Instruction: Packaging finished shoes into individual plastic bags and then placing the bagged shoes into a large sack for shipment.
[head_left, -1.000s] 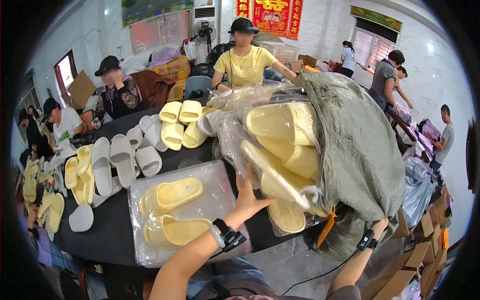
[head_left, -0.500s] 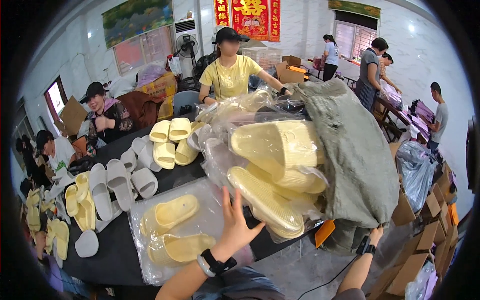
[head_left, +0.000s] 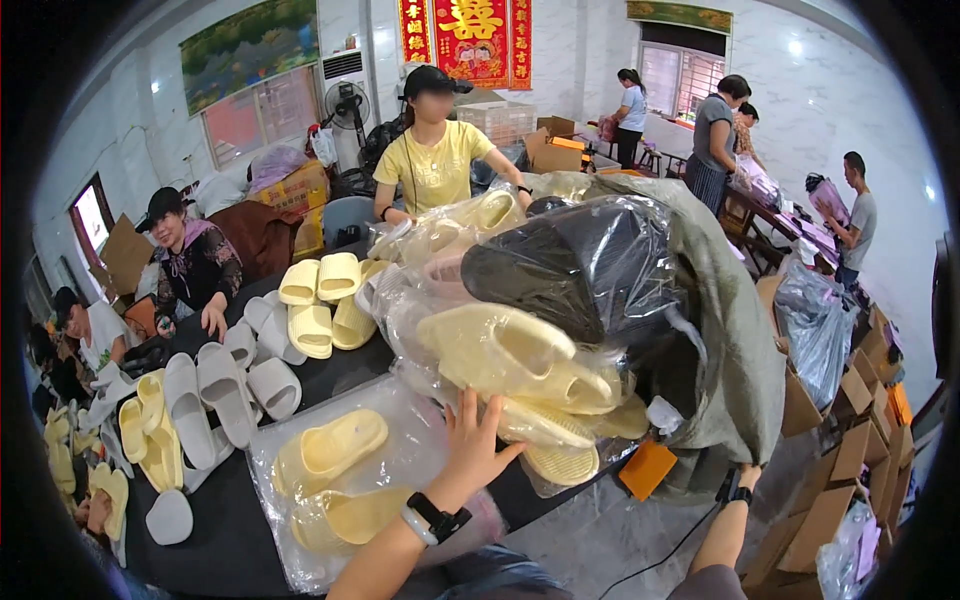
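My left hand [head_left: 466, 450] is open with fingers spread, its fingertips against a pile of yellow slippers [head_left: 490, 345] in clear plastic bags. The pile spills from the mouth of a large grey-green sack [head_left: 738, 320]. My right hand [head_left: 748, 476] is closed on the lower edge of that sack, fingers partly hidden. Black bagged slippers [head_left: 560, 265] lie on top of the pile, partly inside the sack. Beside my left forearm, a pair of yellow slippers [head_left: 330, 450] lies flat under clear plastic on the black table [head_left: 215, 560].
Loose grey slippers [head_left: 185, 400] and yellow slippers [head_left: 325, 290] cover the table's left side. A co-worker in a yellow shirt [head_left: 430, 165] stands across the pile; another in a black cap [head_left: 185, 250] is at the left. Open cardboard boxes [head_left: 825, 520] crowd the floor at right.
The sack's mouth has drawn back to the right, exposing the black bagged slippers. Yellow bagged slippers have slid down and left. The capped co-worker's hand has dropped to the table.
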